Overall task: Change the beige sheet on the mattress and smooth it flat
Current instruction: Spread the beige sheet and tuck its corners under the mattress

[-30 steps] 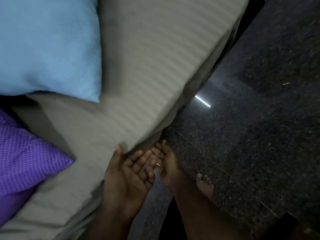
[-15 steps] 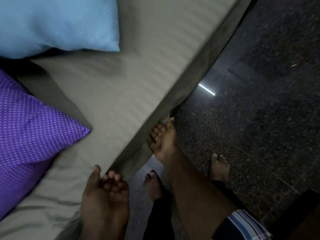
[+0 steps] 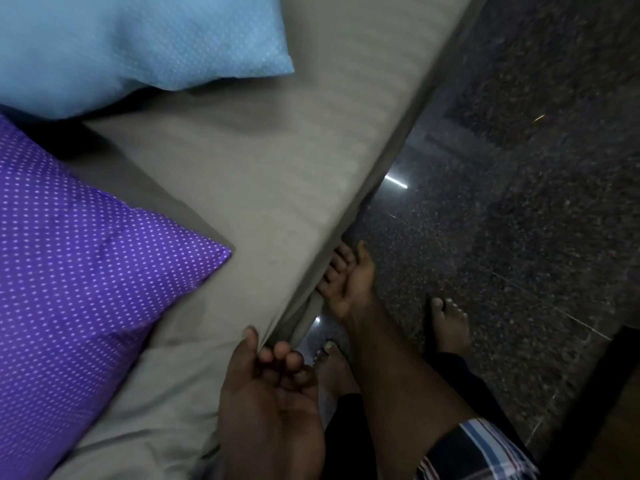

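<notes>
1. This is a bedroom in a home: a mattress (image 3: 346, 140) covered with a striped beige sheet (image 3: 270, 188) fills most of the view.
2. Two pillows lie on it, a light blue pillow (image 3: 121, 46) and a purple polka-dot pillow (image 3: 79, 258).
3. Beside the bed is a dark, polished speckled stone floor (image 3: 519, 202), on which the person stands with bare feet (image 3: 450, 323).

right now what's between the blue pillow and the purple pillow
In the head view, a strip of beige sheet in shadow separates the blue pillow from the purple pillow; nothing else lies there.
</notes>
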Motion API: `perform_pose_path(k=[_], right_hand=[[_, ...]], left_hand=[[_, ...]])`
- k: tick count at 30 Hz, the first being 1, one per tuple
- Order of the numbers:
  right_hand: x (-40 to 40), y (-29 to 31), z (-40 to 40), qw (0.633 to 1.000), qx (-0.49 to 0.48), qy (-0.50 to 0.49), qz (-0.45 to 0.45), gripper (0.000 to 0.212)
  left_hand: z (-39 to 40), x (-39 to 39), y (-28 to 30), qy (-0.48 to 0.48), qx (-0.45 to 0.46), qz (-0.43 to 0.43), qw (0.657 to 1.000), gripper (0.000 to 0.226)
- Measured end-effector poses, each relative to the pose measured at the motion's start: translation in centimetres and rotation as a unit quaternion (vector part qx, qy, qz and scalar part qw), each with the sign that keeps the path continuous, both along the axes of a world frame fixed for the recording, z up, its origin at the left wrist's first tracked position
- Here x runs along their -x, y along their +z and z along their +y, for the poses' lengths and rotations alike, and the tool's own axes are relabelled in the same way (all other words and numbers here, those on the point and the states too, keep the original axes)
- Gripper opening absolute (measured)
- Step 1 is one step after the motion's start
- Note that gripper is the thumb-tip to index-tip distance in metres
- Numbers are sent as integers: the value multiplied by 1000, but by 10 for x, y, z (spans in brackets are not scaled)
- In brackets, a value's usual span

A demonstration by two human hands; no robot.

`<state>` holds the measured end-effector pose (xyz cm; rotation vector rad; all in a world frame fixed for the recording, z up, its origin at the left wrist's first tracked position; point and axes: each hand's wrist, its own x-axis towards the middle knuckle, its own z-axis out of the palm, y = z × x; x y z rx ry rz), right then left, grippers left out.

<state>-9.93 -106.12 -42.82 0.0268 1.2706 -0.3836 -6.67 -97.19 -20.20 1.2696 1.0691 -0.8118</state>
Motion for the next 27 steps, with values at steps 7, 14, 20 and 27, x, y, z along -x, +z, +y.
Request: perform_pose_path(k=[7, 14, 20, 27], right_hand=[[-39, -1, 31, 998, -19, 14, -58, 75], [26, 17, 53, 999, -35, 23, -26, 55], [67, 46, 104, 995, -28, 92, 11, 35], [58, 68, 133, 988, -12, 151, -8, 53]], left_hand=[[3, 3, -3, -9, 5, -4, 1000, 39], [8, 5, -7, -18, 34, -19, 999, 33], [24, 9, -13, -78, 92, 25, 992, 28], [120, 19, 0, -102, 44, 111, 988, 49]])
